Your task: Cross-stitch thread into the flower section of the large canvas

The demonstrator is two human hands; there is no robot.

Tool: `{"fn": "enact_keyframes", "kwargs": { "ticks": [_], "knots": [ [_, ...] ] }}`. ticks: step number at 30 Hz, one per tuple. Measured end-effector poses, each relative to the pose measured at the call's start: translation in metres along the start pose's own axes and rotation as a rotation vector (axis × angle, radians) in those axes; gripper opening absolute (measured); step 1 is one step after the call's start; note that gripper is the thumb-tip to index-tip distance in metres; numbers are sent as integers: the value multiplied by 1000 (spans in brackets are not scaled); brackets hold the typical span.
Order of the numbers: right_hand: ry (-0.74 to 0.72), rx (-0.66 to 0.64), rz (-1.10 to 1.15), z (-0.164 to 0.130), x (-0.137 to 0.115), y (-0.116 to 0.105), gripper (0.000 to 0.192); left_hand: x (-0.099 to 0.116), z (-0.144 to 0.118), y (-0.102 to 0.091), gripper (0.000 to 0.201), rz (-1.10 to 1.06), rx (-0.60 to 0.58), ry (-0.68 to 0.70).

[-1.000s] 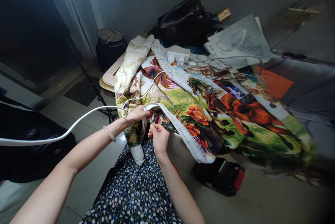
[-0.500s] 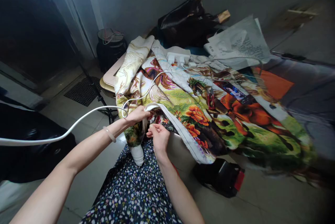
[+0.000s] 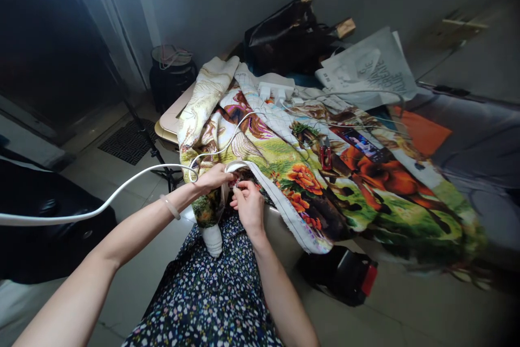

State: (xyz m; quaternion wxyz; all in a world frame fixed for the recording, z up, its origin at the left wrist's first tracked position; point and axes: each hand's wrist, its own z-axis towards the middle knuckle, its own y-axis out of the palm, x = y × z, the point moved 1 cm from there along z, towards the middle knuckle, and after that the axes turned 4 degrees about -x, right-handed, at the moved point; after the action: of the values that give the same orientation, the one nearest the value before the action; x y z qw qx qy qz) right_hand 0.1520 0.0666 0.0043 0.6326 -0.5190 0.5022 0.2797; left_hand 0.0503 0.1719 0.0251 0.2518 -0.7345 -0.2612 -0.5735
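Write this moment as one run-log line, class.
left hand: gripping patterned cloth | right hand: pinched, close to cloth | red tool: on cloth | phone: lit, on cloth

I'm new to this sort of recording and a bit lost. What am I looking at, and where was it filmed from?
There's no machine here: a person works with two bare hands, filmed by a camera worn on the head, looking forward and down. The left hand grips the folded edge of a large patterned cloth. The right hand is close by, fingertips pinched together; anything between them is too small to tell. The cloth is spread over a table. On it lie a white power strip, a red-handled tool and a phone with a lit screen.
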Motion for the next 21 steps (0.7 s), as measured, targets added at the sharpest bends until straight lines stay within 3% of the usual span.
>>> {"fn": "enact_keyframes", "kwargs": {
  "ticks": [6,9,11,13,17,21],
  "knots": [
    [-54,-140,-616,10,-25,-9,12,-4,1,-1,7,38,-40,32],
    [-86,-84,-714,12,-33,-12,14,-6,3,-1,7,37,-38,32],
    [-124,33,-545,13,-32,-16,15,-6,3,-1,8,24,-58,46],
    [-156,124,-172,13,-28,-22,15,-5,3,-2,8,17,-83,53],
    [-140,41,590,13,-22,-32,24,-2,2,-3,9,2,-94,45],
    [-216,80,852,11,-31,-44,23,-4,3,-3,10,-27,-82,24]
  ]
}}
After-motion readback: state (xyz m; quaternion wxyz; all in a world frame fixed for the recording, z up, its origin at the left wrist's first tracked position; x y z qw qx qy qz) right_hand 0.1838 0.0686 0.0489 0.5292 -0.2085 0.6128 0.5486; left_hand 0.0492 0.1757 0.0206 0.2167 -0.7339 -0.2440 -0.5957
